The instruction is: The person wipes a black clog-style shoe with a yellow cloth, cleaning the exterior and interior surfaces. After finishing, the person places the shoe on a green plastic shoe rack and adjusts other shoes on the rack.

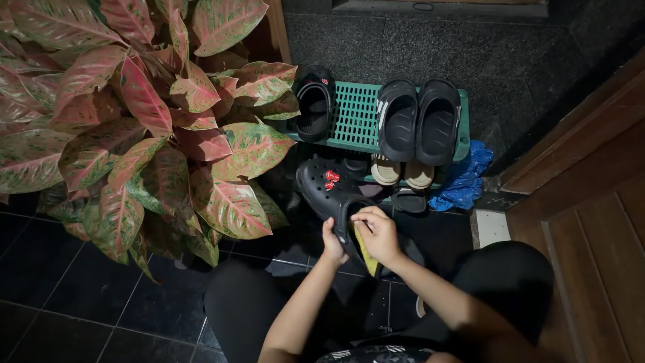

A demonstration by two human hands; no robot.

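A person crouches on a dark tiled floor, seen from above, both bare hands working on a black clog [329,191]. The left hand [332,243] is closed around the clog's heel edge, holding it up off the floor. The right hand [377,232] has its fingers curled shut, pinching the clog's rim from above; a yellow cloth [366,252] hangs beneath that hand, touching the palm side, though I cannot tell how firmly it is gripped. The clog tilts away from the person, toe pointing toward a green rack [356,114], with small red charms [331,179] on its top. A second black clog [314,102] rests on the rack's left end, and a pair of black slides [418,121] sits on its right. Beige sandals [402,171] show below the slides. A blue bag [465,176] lies just beside the rack. A large plant [134,114] with pink and green leaves fills the left.
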